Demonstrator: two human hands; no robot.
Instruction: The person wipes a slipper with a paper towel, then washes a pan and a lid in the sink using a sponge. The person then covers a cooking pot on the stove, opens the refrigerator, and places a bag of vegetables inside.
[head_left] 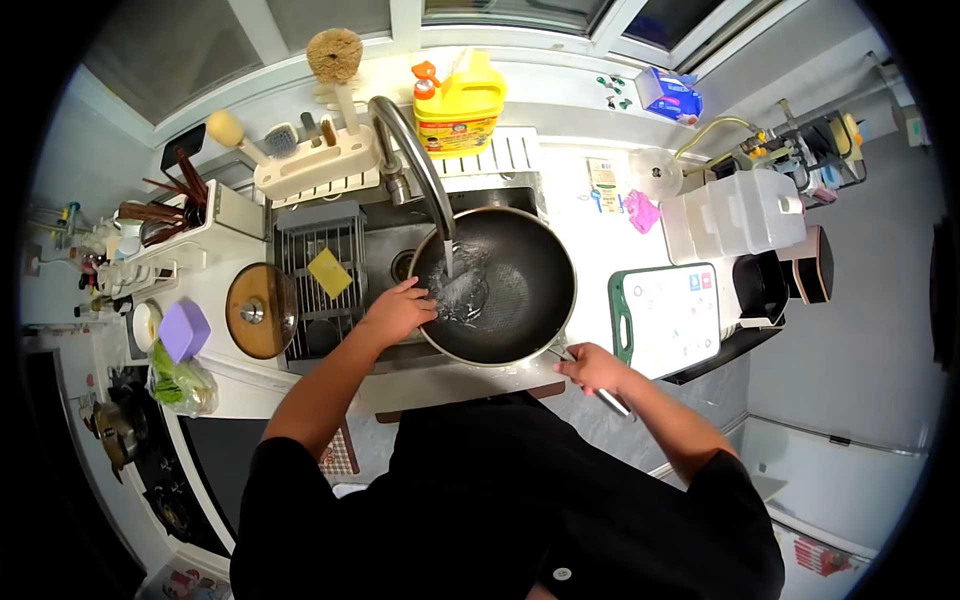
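A dark wok [515,290] with a textured bottom is held over the sink, tilted slightly. Water streams into it from the curved metal faucet [428,185] and splashes on its left side. My right hand [592,368] is wrapped round the wok's metal handle [612,402] at the lower right. At the left rim, my left hand [398,312] grips the edge with its fingertips, which partly overlap the inside of the wok.
Left of the wok, a yellow sponge [329,273] lies on a wire rack [290,250] beside a glass lid [262,310]. A yellow jug [460,105] and a brush holder [318,165] stand behind. A green-edged cutting board [668,318] and clear bins [735,215] sit at right.
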